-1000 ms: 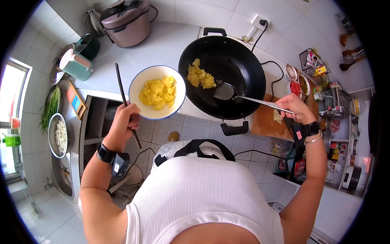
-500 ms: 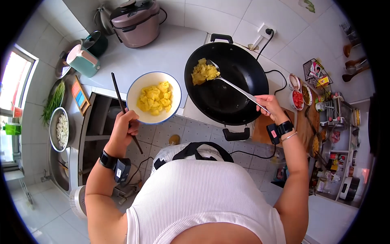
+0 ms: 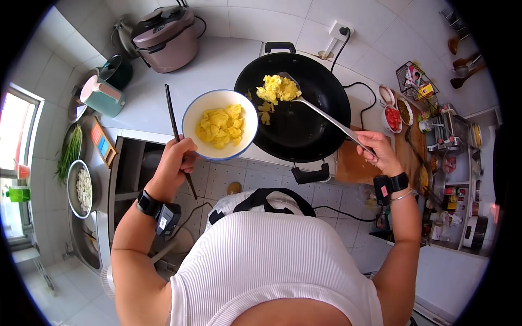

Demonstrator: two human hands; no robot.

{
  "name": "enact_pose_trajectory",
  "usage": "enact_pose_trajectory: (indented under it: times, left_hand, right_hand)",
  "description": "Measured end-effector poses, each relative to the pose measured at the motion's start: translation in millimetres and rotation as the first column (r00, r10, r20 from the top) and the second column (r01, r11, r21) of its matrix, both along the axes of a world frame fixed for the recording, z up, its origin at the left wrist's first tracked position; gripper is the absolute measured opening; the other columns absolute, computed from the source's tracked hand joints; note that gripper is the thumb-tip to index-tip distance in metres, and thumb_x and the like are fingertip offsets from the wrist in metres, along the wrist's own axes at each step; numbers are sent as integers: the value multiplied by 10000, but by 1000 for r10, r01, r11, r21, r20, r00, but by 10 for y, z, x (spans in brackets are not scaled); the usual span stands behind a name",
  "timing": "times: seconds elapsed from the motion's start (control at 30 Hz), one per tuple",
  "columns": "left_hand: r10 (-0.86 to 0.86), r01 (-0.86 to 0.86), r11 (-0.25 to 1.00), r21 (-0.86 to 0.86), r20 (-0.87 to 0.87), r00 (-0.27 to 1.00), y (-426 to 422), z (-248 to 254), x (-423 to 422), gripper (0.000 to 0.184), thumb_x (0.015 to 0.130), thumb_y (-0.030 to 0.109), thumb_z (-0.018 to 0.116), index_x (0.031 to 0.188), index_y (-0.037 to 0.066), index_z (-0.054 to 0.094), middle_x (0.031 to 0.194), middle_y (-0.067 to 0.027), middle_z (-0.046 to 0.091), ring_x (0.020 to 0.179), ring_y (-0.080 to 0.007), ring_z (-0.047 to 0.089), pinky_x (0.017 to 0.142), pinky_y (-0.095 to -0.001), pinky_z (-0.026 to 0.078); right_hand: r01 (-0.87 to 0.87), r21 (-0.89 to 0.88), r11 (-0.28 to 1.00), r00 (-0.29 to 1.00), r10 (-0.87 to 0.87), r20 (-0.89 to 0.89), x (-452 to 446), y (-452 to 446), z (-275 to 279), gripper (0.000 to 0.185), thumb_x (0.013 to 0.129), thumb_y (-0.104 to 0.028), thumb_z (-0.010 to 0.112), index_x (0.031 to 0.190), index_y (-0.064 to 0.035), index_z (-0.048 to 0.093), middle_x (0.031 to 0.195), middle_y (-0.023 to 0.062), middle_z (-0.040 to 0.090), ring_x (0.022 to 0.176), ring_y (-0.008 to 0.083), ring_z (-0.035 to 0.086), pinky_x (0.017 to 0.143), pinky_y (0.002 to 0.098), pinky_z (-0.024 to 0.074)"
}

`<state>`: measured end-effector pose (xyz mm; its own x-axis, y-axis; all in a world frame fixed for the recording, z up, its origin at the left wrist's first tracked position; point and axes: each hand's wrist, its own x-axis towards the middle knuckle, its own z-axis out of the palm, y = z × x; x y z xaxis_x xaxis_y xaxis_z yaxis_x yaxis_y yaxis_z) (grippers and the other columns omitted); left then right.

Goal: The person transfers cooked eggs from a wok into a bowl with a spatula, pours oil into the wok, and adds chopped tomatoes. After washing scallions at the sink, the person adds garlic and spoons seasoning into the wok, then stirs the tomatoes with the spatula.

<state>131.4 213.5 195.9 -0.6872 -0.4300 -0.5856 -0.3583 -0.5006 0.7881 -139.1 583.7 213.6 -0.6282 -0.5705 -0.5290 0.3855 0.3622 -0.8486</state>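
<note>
My left hand point(image 3: 176, 163) is closed on the rim of a white, blue-edged bowl point(image 3: 197, 108), with dark chopsticks point(image 3: 171, 111) in the same grip. Cooked yellow egg pieces point(image 3: 220, 126) lie in the bowl, which is held just left of the black wok point(image 3: 307, 144). In my right hand point(image 3: 380, 153) is the handle of a metal spatula point(image 3: 333, 120). A heap of scrambled egg point(image 3: 277, 88) rests on its blade, raised over the wok's left side. A few egg scraps point(image 3: 265, 113) remain on the wok's wall below it.
A multicooker point(image 3: 167, 46) and a teal jug point(image 3: 103, 96) stand on the counter at back left. Chopped red pieces fill a small bowl point(image 3: 392, 119) right of the wok, near a wire basket point(image 3: 416, 81). A metal bowl of white pieces point(image 3: 82, 190) sits far left.
The spatula has lifted the egg from the wok's wall, and my right hand has moved right and slightly down. My left hand has brought the bowl closer, overlapping the wok's left edge in view.
</note>
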Motion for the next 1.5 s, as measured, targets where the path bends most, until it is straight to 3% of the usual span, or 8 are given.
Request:
enact_pose_trajectory:
  times: [0.57,0.63,0.77,0.87,1.03,1.1,1.3,1.5]
  left_hand:
    - [-131,136,989,58,-81,988,193,-12,-792,70,723,92,501,754,73,441,558,-14,463,392,-37,247,393,-202,223]
    - [-136,147,983,106,-104,985,198,-20,-799,65,722,90,497,758,65,449,596,-61,526,391,-35,244,389,-200,218]
    - [-135,146,978,149,-82,987,184,-132,-773,66,722,101,493,761,61,458,679,-141,591,387,-34,244,376,-195,225]
    - [-122,134,979,154,-85,989,227,-141,-748,69,719,103,494,759,62,455,658,-122,574,386,-36,247,371,-196,228]
    - [-94,104,987,125,-88,992,257,-131,-688,66,718,96,500,743,77,441,591,-38,482,391,-39,255,386,-202,233]
    - [-86,94,989,116,-72,994,258,-77,-626,70,719,92,502,737,85,435,570,-10,440,392,-41,259,391,-204,235]
    - [-13,14,994,106,-14,1000,38,-67,-83,62,720,101,518,715,99,456,506,51,323,379,-58,268,388,-223,220]
    - [94,-96,992,78,25,995,-69,-137,292,76,717,79,496,695,110,431,501,53,303,371,-52,255,378,-221,199]
  right_hand:
    - [-71,121,990,902,115,-416,706,-138,821,261,852,-67,539,1093,27,575,615,39,568,378,32,381,353,159,271]
    - [-46,231,972,767,183,-616,865,-184,722,269,833,-47,559,1095,10,582,626,34,582,434,45,449,408,174,340]
    - [-60,297,953,49,300,-953,993,-214,660,255,790,-1,584,1044,14,604,698,138,604,553,174,582,525,275,446]
    - [7,349,937,-106,348,-932,1020,-164,676,266,782,4,594,1048,7,605,735,150,618,572,196,596,537,285,457]
    - [-46,193,980,433,194,-881,893,-74,673,288,824,-44,573,1100,37,564,654,90,589,498,105,533,453,230,417]
    - [-2,49,999,898,23,-439,776,-84,725,283,860,-105,546,1095,53,557,622,69,559,413,48,435,376,174,323]
    - [81,39,996,990,-76,-122,397,-1,561,261,873,-132,521,1052,51,569,598,67,560,335,39,375,301,160,249]
    - [-235,381,894,969,246,22,-15,-29,281,236,861,-108,506,1017,50,586,567,64,566,329,29,392,295,152,253]
